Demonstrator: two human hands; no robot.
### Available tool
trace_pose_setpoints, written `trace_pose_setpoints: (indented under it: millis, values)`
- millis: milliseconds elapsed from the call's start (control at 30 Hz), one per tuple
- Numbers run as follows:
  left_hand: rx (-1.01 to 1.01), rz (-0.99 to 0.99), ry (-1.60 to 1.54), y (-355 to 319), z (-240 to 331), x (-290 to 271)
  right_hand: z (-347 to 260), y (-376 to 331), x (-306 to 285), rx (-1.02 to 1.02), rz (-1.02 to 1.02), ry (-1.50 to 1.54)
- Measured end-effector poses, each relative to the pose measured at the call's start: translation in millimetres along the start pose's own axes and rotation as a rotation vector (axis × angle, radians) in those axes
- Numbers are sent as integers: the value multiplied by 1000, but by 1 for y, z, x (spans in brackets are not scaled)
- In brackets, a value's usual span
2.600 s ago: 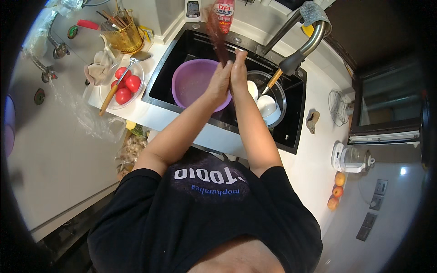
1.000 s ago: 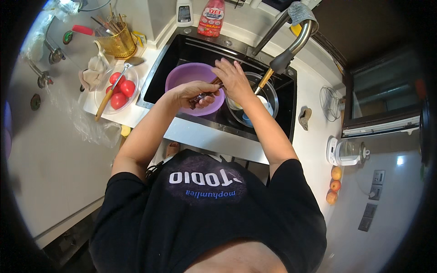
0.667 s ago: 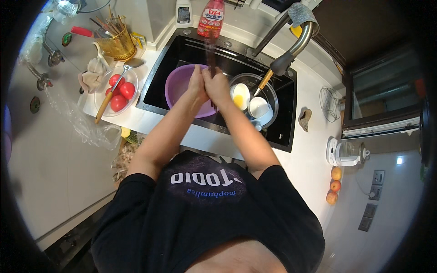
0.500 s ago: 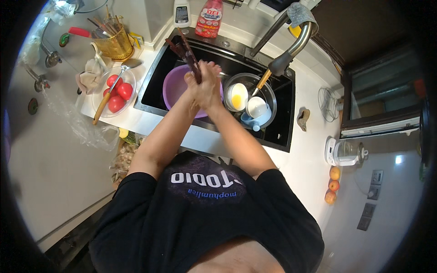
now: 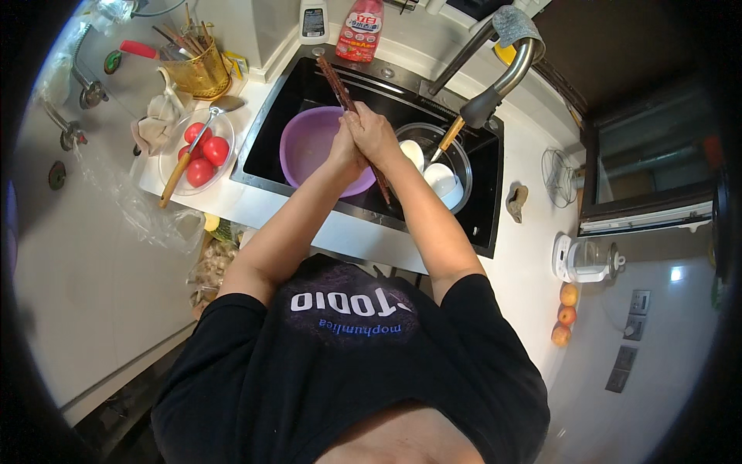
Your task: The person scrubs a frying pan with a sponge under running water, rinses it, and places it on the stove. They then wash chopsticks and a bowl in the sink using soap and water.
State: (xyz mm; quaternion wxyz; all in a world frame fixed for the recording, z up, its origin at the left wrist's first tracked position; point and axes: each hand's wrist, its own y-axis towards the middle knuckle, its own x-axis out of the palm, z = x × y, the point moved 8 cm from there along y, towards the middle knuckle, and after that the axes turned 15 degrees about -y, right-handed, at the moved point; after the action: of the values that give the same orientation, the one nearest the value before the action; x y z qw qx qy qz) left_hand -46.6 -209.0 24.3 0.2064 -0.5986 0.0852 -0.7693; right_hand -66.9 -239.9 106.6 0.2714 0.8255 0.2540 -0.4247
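Over the purple basin (image 5: 297, 147) in the black sink, a bundle of dark reddish-brown chopsticks (image 5: 333, 80) is pressed between my two hands. My left hand (image 5: 345, 147) lies along its left side and my right hand (image 5: 376, 139) closes over it from the right. The bundle slants, with its upper ends pointing to the sink's back edge and its lower ends showing below my hands. Most of its middle is hidden by my fingers. Close to my right forearm, a metal bowl (image 5: 466, 165) holds white cups (image 5: 440, 179), partly covered by that arm.
A faucet (image 5: 483, 108) arches over the metal bowl. Bottles, one of them red (image 5: 359, 31), stand behind the sink (image 5: 259, 158). Left of it, a clear bowl of tomatoes (image 5: 201, 172) carries a wooden-handled spatula (image 5: 184, 162). A glass kettle (image 5: 587, 259) sits at right.
The chopsticks, earlier fanned apart at the top, now lie in a tighter bundle with lower ends showing. My hands have shifted slightly right and down, and my right forearm covers more of the metal bowl.
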Motion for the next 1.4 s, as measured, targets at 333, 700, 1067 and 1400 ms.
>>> trace_pose_setpoints:
  millis: [333, 700, 1067, 1400]
  values:
    - [137, -52, 67, -10, 9, 30, 16, 6, -14, 159, 155, -77]
    - [268, -363, -21, 1, 23, 28, -4, -12, 7, 44, 280, 162]
    - [136, -728, -171, 2, 50, 57, -48, -21, -10, -145, 246, 145]
    - [-27, -873, -266, 4, 32, 69, 12, 24, 10, 104, 323, 192]
